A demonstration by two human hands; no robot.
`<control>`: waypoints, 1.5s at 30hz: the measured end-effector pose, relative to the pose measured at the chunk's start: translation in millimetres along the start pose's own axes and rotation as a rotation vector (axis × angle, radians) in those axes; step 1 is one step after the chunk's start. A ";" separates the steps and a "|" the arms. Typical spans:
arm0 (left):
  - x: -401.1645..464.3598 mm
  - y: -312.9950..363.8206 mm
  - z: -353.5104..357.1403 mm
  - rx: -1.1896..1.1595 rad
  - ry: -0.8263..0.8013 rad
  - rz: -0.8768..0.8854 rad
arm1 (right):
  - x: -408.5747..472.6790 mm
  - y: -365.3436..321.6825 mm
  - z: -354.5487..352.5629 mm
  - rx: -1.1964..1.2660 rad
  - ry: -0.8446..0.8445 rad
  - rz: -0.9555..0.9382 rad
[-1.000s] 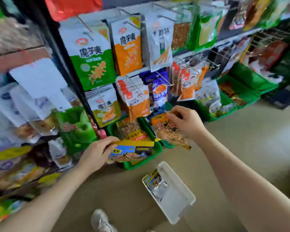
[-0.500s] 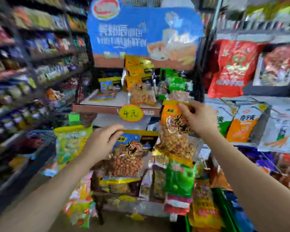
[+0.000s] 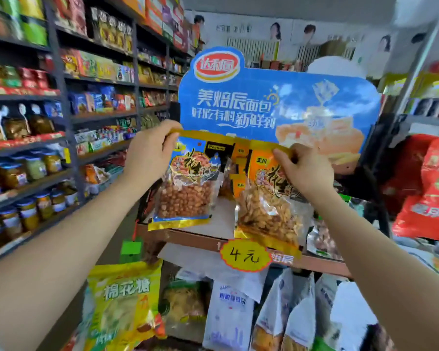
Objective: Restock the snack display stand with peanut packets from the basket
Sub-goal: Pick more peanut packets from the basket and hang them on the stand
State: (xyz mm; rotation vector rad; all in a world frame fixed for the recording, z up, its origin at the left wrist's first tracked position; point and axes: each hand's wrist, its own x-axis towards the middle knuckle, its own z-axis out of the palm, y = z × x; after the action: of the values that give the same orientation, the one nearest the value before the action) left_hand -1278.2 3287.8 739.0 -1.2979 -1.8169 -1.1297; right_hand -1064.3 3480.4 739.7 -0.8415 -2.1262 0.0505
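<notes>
My left hand point(image 3: 147, 153) pinches the top edge of a blue-topped peanut packet point(image 3: 185, 196), which hangs upright over the top shelf point(image 3: 198, 238) of the snack display stand. My right hand point(image 3: 304, 168) grips the top of an orange-topped peanut packet point(image 3: 266, 211), hanging over the same shelf's front edge. Behind both packets, more orange peanut packets point(image 3: 240, 168) stand on the shelf under the blue header card point(image 3: 264, 102). The basket is out of view.
A yellow "4元" price tag point(image 3: 245, 255) sticks to the shelf's front. Bagged snacks point(image 3: 123, 305) hang on the stand's lower tiers. Long shelves of jars and boxes point(image 3: 36, 158) run along the left aisle. Red bags point(image 3: 431, 188) sit at the right.
The view has swung up from the floor basket to the stand's top. Both hands have raised their packets from waist height to the top shelf, just below the blue header card.
</notes>
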 end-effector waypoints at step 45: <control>-335.7 313.4 219.4 -0.226 -1.265 0.935 | -489.6 200.3 -113.5 -0.470 -0.516 1.121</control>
State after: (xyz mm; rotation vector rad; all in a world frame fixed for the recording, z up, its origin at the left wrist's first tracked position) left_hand -876.9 3394.1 444.7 -2.9356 -1.3274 0.1339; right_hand -661.4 3322.4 415.0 -2.4210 -1.8300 0.3888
